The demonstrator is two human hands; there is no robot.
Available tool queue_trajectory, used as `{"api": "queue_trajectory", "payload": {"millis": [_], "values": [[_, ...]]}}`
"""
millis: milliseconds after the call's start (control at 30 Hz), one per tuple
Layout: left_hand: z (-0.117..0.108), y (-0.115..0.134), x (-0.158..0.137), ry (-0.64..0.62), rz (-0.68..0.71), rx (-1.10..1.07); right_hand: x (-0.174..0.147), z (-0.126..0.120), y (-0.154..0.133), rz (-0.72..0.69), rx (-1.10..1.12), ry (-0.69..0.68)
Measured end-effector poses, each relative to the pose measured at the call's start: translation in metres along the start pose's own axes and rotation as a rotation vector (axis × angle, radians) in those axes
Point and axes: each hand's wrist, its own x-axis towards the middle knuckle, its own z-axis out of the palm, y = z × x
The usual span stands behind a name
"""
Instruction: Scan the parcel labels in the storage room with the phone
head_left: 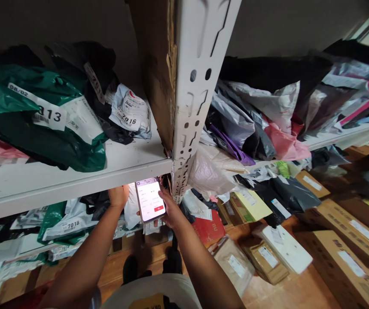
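Observation:
My right hand grips a smartphone with its lit screen facing up at me. The screen shows a pale page with a red button, and the thumb lies at its right edge. Just left of it, my left hand reaches in below the upper shelf. It is beside a brightly lit white parcel, and the shelf edge hides its fingers. On the lower level, left of that hand, lies a green and white parcel labelled 7018.
A white perforated upright stands in front of me, cardboard along its left side. Above lie a green bag and a small parcel marked 7016. Bagged parcels fill the right shelf; boxes cover the floor there.

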Motion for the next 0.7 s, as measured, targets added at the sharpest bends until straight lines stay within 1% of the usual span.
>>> {"api": "queue_trajectory", "payload": {"millis": [567,700], "values": [[0.008,-0.004,-0.002,0.010,-0.021,0.017,-0.004,0.006,-0.005,0.012,-0.005,0.004],[0.008,-0.004,-0.003,-0.005,-0.019,0.012,-0.014,0.009,-0.008,0.025,0.018,-0.044]]}}
